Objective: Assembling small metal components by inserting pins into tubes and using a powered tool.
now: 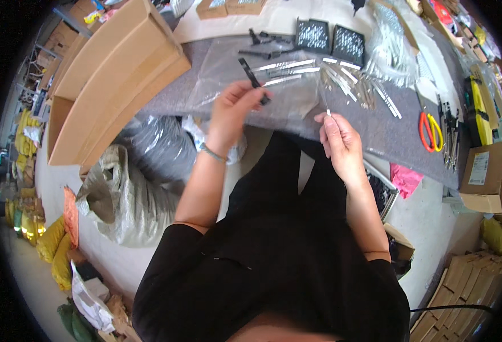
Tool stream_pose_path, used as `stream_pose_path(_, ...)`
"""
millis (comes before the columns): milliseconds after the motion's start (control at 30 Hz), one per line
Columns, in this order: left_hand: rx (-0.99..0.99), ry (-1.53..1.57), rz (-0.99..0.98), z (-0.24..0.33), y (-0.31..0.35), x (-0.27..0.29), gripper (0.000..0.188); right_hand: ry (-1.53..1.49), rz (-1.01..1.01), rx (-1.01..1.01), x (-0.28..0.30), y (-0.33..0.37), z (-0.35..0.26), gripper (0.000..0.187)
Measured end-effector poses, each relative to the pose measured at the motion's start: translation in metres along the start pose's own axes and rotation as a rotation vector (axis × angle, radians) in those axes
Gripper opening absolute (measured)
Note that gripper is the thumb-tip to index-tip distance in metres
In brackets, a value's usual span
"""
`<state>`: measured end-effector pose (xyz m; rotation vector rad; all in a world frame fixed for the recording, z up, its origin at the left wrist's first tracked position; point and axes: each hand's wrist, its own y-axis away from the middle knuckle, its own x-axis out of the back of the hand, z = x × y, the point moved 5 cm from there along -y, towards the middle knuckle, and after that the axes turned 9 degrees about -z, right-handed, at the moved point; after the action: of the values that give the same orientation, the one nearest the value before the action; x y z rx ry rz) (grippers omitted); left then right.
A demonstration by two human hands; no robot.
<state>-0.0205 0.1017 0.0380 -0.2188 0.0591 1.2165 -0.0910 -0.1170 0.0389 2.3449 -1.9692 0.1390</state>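
Above the near edge of the table, my left hand (230, 108) pinches a slim black part (249, 72) that sticks up and away from the fingers. To its right, my right hand (342, 139) is closed on a thin metal strip (328, 112) between thumb and fingers. Beyond the hands, several silver strips (288, 68) lie on a clear plastic sheet (216, 74), and more loose strips (342, 80) are spread to the right. Several black parts like the held one (271, 54) rest farther back, beside two black trays (312, 36) filled with small shiny pieces.
A tall open cardboard box (120, 80) stands at the left. Scissors with red and yellow handles (431, 132) and several slim tools (449, 137) lie right. A bag of metal strips (390, 48) sits at the back. A woven sack (128, 199) stands on the floor.
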Motion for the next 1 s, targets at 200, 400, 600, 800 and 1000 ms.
stream_pose_path(200,0.144,0.712,-0.068,-0.032,0.054,-0.060,0.024,0.310,0.008,0.182,-0.027,0.043,-0.007,0.022)
stream_pose_path(400,0.113,0.822,-0.089,-0.027,0.057,-0.067,0.025,0.403,-0.007,0.258,-0.030,0.069,-0.022,0.016)
stream_pose_path(600,0.085,0.881,-0.085,-0.016,0.056,-0.068,0.015,0.361,-0.033,0.255,-0.029,0.070,-0.024,0.013)
stream_pose_path(800,0.106,0.825,-0.089,-0.015,0.055,-0.070,0.013,0.370,-0.045,0.230,-0.029,0.062,-0.015,0.014)
stream_pose_path(1000,-0.060,0.483,0.032,-0.022,0.054,-0.063,0.020,0.461,-0.007,0.211,-0.029,0.063,-0.021,0.019)
